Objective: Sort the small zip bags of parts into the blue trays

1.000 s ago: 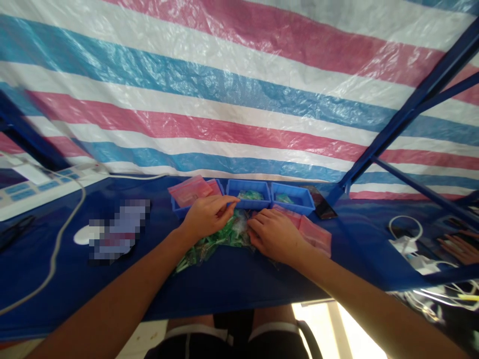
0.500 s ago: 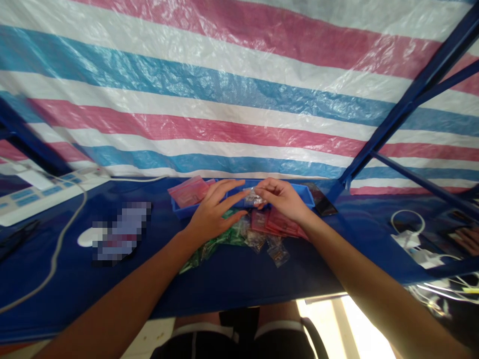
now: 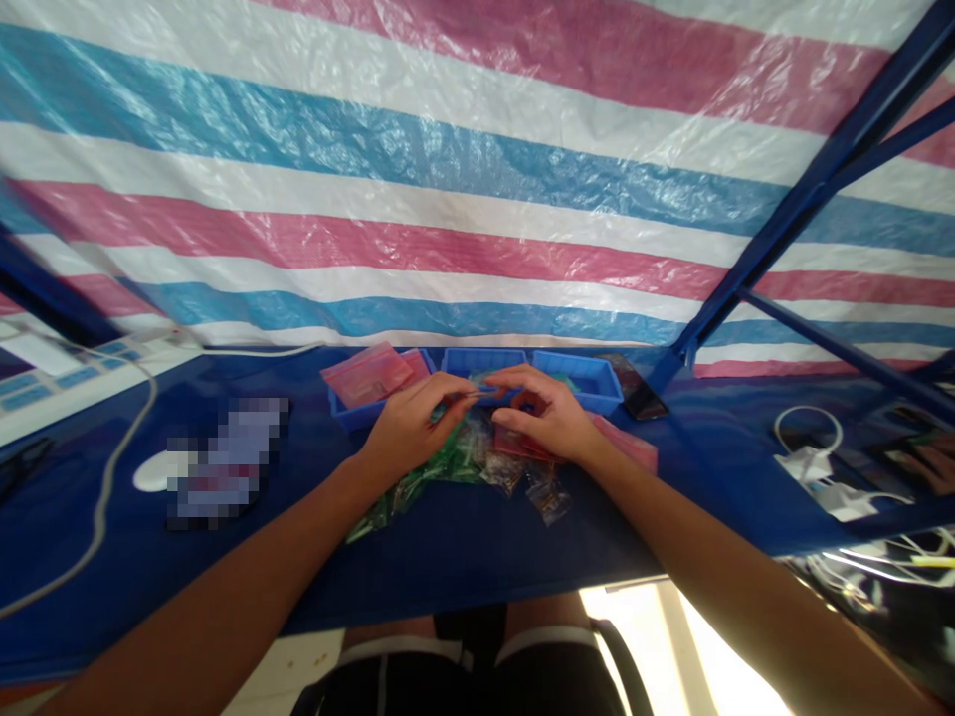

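Note:
My left hand pinches a small clear plastic bag between thumb and fingers; the bag is seen nearly edge-on. My right hand is just to its right, the index fingertip at the bag and the thumb apart below. Under the hands lies a heap of green-tinted bags. Beside it are clear bags with small parts inside and red bags, partly covered by my right hand.
Behind the hands stand a left blue bin with red bags, a middle bin and a right bin. A dark phone lies to the right. White cable and a white round object are left.
The clear bag has passed from the right hand's fingers to a pinch of the left hand. The right thumb has parted from the index finger. The view has shifted slightly.

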{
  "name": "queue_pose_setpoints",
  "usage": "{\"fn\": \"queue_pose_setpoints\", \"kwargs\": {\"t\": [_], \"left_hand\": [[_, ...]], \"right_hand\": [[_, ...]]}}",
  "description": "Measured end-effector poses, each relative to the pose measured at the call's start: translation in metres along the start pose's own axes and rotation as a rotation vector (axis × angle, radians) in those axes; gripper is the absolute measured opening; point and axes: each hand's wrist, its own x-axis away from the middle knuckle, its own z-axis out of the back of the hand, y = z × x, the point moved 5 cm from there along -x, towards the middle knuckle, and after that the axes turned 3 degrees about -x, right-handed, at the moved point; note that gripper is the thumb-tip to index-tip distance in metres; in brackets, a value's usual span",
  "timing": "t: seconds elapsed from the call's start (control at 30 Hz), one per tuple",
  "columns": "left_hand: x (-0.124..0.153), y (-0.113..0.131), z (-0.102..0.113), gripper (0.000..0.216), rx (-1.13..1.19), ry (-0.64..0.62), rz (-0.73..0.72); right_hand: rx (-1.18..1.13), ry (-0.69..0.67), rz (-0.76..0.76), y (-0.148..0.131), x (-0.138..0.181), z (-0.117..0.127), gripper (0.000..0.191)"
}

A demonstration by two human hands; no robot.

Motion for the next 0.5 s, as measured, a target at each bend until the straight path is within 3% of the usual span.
{"fn": "queue_pose_setpoints", "kwargs": {"t": [0.2, 0.33, 0.5], "left_hand": [[0.006, -0.007, -0.009, 0.025, 0.072, -0.062, 0.087], [0.009, -0.011, -0.011, 0.041, 0.051, -0.116, 0.095], [0.002, -0.003, -0.003, 0.068, -0.008, -0.062, -0.044]], "right_hand": [[0.113, 0.006, -0.041, 0.015, 0.002, -0.004, 0.025], [-0.043, 0.072, -0.125, 0.020, 0.002, -0.001, 0.032], [-0.346, 0.059, -0.310, 0.024, 0.003, -0.004, 0.037]]}}
